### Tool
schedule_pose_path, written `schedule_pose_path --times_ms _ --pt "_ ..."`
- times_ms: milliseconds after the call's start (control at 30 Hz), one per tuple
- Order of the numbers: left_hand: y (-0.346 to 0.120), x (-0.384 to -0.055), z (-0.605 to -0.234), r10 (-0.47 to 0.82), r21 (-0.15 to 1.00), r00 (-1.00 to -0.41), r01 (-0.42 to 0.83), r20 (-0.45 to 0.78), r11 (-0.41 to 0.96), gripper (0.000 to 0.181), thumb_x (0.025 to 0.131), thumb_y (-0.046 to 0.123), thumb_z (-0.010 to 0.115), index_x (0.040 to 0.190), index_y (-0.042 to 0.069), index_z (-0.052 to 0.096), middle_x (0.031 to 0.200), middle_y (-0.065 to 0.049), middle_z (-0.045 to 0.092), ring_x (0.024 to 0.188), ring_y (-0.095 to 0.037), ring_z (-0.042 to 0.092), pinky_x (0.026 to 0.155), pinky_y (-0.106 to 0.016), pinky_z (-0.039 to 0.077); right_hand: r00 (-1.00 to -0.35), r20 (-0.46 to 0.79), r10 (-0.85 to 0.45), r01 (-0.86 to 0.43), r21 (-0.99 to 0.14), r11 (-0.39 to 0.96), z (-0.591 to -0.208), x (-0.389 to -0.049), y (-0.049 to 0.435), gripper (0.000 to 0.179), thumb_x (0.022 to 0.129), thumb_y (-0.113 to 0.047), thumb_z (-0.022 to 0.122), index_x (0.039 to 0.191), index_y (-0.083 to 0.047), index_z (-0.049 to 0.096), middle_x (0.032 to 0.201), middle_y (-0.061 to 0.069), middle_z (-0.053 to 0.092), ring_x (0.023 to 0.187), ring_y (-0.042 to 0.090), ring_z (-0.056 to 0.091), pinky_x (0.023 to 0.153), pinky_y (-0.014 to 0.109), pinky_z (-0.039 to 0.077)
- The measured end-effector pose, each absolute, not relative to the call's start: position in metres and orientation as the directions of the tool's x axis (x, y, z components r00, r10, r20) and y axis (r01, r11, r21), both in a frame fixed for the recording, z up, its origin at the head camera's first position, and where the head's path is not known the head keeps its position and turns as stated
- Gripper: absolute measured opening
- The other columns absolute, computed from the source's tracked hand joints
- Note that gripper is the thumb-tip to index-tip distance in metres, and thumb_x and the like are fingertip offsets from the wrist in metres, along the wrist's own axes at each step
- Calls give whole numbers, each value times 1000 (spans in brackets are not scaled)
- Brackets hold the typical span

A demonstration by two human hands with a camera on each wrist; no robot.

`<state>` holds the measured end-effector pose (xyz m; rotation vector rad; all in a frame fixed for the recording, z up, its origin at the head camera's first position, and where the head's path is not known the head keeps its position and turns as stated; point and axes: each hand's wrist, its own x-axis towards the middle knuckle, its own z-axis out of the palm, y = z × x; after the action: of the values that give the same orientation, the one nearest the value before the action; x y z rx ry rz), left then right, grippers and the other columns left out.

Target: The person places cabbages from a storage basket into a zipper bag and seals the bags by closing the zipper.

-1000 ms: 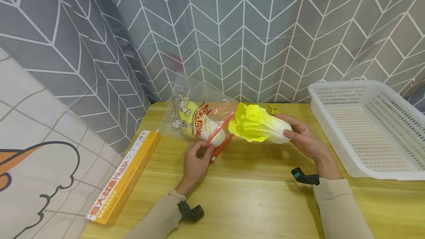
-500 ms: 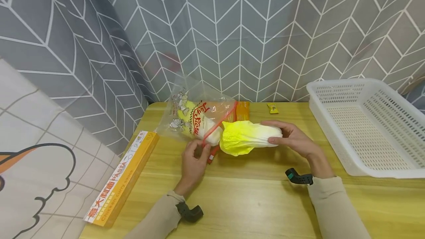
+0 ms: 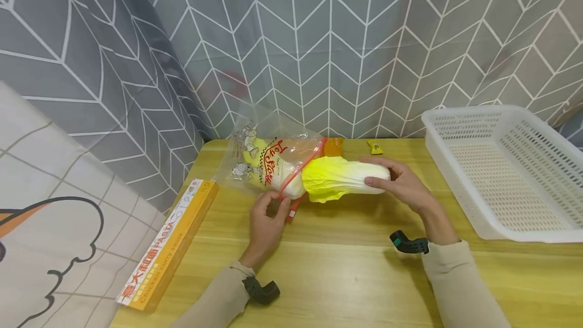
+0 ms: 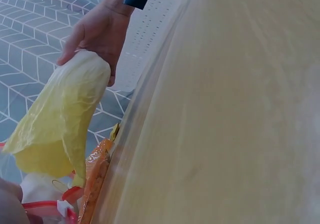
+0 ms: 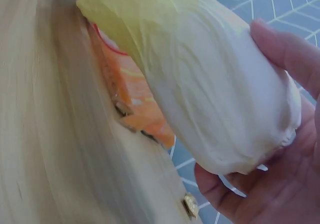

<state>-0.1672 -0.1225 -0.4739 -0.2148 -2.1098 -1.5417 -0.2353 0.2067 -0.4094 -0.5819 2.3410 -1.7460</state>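
Cabbage, long axis sideways, leaves toward bag

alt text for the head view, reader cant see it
A person's right grip holds a yellow and white cabbage by the red-edged mouth of a clear bag, whose rim the left grip pinches. A pasta box lies left and a white basket stands right on the wooden table.

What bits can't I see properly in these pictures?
Yellow-and-white thing inside the clear bag: head view, partly covered by printed lettering.
White basket: head view, right side cut off by the edge.
Small yellow packet: head view, any print too small.
Left hand: left wrist view, mostly cut off at the corner.
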Motion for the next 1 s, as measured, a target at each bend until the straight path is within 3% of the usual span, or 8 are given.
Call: schedule_pose_path --times_ms 200,467,733,1000 --pt "-122 -168 -474 -140 833 -848 447 510 326 9 91 13 76 90 11 68 87 -3 62 85 -11 53 74 -22 46 -930 146 -336 -243 -932 269 -400 -233 199 51 99 -21 67 145 -6 53 148 5 54 112 4 58 85 17 51" --pt "-121 -168 -474 -135 836 -854 442 503 325 8 91 13 77 91 10 70 88 -6 64 86 -13 54 72 -21 48 -955 107 -278 -146 -981 124 -395 -230 196 45 102 -21 61 146 -12 54 162 6 38 116 -1 55 89 15 50" --pt "-118 -169 -474 -165 860 -867 407 470 310 8 88 8 78 90 8 70 88 -10 62 84 -10 55 69 -18 47 -956 74 -283 -23 -984 -179 -399 -233 194 37 105 -19 57 141 -16 60 151 2 39 97 4 65 80 18 55" --pt "-120 -167 -473 -172 871 -872 401 458 285 6 92 9 75 91 9 68 86 -7 60 81 -10 55 68 -19 47 -949 118 -293 -100 -992 -79 -415 -237 181 44 102 -12 61 145 -8 53 130 -7 57 100 6 61 80 18 54"
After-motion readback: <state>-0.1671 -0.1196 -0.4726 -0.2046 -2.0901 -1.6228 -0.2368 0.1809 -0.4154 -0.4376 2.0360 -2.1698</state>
